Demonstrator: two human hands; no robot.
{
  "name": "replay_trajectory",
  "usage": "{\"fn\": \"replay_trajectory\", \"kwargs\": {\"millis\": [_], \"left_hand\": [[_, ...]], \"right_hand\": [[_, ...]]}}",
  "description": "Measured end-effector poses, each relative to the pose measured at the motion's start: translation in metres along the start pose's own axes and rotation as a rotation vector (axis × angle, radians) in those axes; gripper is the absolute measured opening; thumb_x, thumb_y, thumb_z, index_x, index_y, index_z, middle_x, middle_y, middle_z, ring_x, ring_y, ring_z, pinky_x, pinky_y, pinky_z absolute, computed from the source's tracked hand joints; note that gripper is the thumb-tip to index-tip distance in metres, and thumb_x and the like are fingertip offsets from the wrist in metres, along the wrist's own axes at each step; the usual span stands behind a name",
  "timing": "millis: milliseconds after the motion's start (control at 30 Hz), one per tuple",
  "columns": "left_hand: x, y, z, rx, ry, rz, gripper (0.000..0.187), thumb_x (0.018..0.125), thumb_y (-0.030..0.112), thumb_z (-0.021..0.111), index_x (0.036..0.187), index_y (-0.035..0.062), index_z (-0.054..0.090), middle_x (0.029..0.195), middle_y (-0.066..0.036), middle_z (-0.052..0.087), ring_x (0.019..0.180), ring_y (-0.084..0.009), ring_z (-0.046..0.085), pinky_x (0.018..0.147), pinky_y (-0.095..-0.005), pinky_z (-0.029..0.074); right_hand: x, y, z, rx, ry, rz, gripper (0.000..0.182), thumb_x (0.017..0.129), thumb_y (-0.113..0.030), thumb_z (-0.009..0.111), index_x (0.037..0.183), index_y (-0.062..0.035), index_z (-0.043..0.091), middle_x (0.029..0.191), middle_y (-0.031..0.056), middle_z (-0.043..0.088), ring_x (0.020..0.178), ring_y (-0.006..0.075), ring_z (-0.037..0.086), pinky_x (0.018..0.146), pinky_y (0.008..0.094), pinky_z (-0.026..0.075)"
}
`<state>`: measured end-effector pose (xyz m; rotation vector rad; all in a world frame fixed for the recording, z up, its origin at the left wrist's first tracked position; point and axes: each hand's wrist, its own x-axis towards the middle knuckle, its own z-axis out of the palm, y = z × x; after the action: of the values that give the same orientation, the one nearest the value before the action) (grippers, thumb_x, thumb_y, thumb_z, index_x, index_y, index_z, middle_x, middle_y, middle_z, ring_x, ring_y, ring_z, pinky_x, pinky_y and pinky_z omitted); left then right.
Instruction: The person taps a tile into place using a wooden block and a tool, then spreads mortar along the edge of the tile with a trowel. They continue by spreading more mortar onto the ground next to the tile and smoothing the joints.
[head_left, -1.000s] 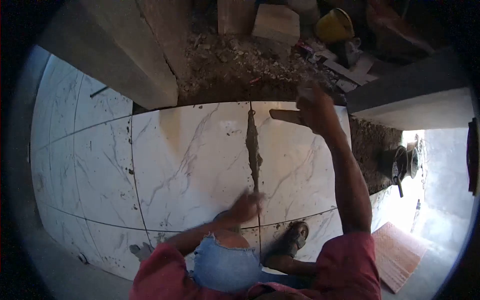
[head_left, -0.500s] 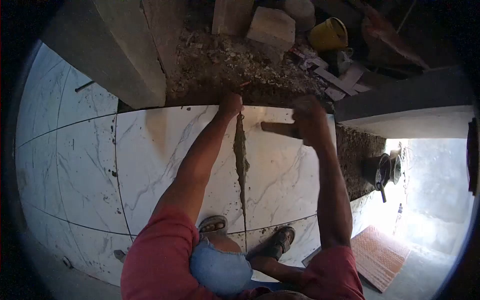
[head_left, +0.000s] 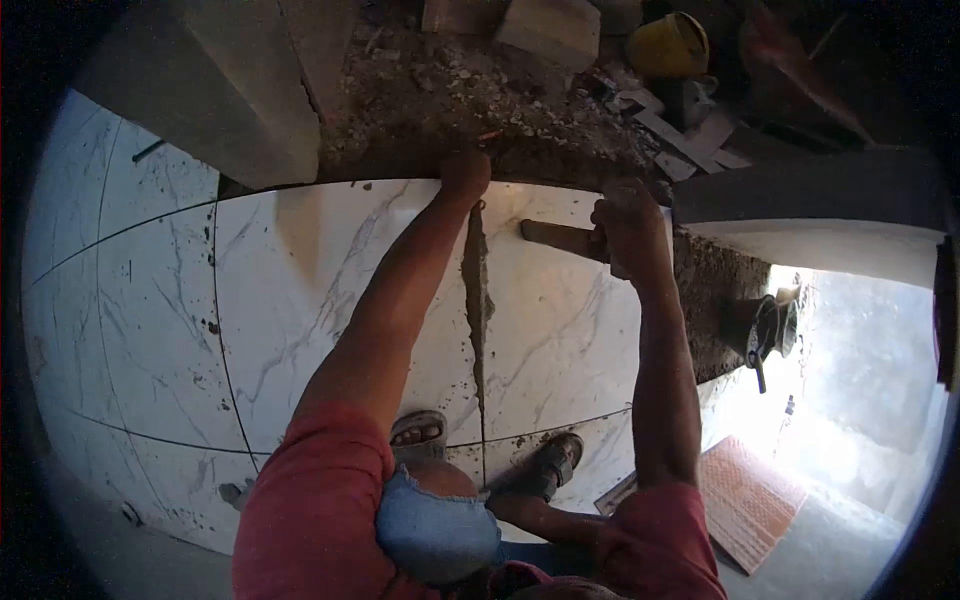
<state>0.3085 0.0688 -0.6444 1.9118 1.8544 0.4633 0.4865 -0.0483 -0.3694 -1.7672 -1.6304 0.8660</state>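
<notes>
My left hand (head_left: 466, 178) is closed at the far edge of the marbled white floor tile (head_left: 330, 300), right beside the mortar-smeared gap (head_left: 476, 290). Its fingertips are hidden, and I cannot tell what they hold. In my right hand (head_left: 632, 232) is a tool with a flat wooden handle (head_left: 562, 238); the handle points left, low over the right-hand marbled tile (head_left: 560, 340). My fist covers the other end of this tool. Wet-looking mortar shows along the gap, which narrows toward my feet.
Beyond the tiles lies rough soil with rubble (head_left: 420, 100), a pale block (head_left: 548, 32), a yellow bucket (head_left: 668, 45) and tile offcuts (head_left: 690, 135). A concrete pillar (head_left: 230, 100) stands at left. An orange-brown patterned tile (head_left: 752, 500) lies at lower right.
The view has shifted, so the tiles and rubble appear higher. My right hand, blurred before, shows more sharply with the wooden handle. My left hand stays at the tile edge.
</notes>
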Motion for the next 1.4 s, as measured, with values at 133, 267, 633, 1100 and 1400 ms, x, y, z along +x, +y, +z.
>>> {"fn": "replay_trajectory", "kwargs": {"millis": [133, 267, 633, 1100, 1400], "left_hand": [[-0.015, -0.002, 0.002, 0.097, 0.268, 0.18, 0.02, 0.083, 0.016, 0.053, 0.087, 0.0043, 0.068, 0.077, -0.012, 0.064, 0.073, -0.0297, 0.065, 0.065, -0.0472, 0.052], [0.004, 0.0, 0.013, 0.127, 0.075, 0.076, 0.018, 0.08, 0.017, 0.055, 0.081, 0.0058, 0.07, 0.08, -0.012, 0.065, 0.076, -0.031, 0.065, 0.065, -0.0466, 0.052], [-0.022, 0.021, -0.043, 0.229, -0.111, 0.011, 0.019, 0.083, 0.015, 0.052, 0.086, 0.0085, 0.07, 0.087, -0.013, 0.067, 0.083, -0.0302, 0.065, 0.072, -0.0466, 0.051], [-0.018, 0.018, -0.025, 0.276, 0.164, 0.089, 0.019, 0.082, 0.016, 0.054, 0.083, 0.0087, 0.071, 0.088, -0.012, 0.067, 0.086, -0.0293, 0.065, 0.072, -0.0468, 0.052], [-0.02, 0.012, -0.022, 0.262, 0.26, 0.135, 0.02, 0.082, 0.017, 0.053, 0.079, 0.0087, 0.071, 0.086, -0.013, 0.067, 0.084, -0.0292, 0.066, 0.071, -0.0466, 0.052]], "right_hand": [[-0.037, -0.029, -0.02, 0.133, 0.122, -0.07, 0.024, 0.081, -0.009, 0.06, 0.103, 0.0009, 0.055, 0.073, 0.0069, 0.061, 0.064, 0.0123, 0.057, 0.055, 0.0291, 0.046], [-0.025, -0.007, 0.003, -0.155, 0.026, -0.102, 0.015, 0.079, -0.011, 0.06, 0.09, 0.0003, 0.058, 0.073, 0.0061, 0.058, 0.059, 0.0152, 0.055, 0.054, 0.031, 0.049], [-0.075, -0.026, -0.009, 0.02, 0.018, 0.029, 0.021, 0.081, -0.007, 0.054, 0.101, -0.0026, 0.056, 0.075, 0.0046, 0.058, 0.06, 0.0114, 0.055, 0.055, 0.026, 0.045], [-0.067, -0.005, -0.027, -0.121, 0.033, 0.054, 0.022, 0.084, -0.014, 0.057, 0.101, 0.0003, 0.055, 0.087, 0.013, 0.06, 0.075, 0.0186, 0.061, 0.066, 0.029, 0.048], [-0.049, -0.013, -0.02, -0.308, 0.03, -0.2, 0.019, 0.079, -0.009, 0.06, 0.096, 0.0002, 0.059, 0.08, 0.0092, 0.062, 0.07, 0.0124, 0.056, 0.064, 0.0293, 0.047]]}}
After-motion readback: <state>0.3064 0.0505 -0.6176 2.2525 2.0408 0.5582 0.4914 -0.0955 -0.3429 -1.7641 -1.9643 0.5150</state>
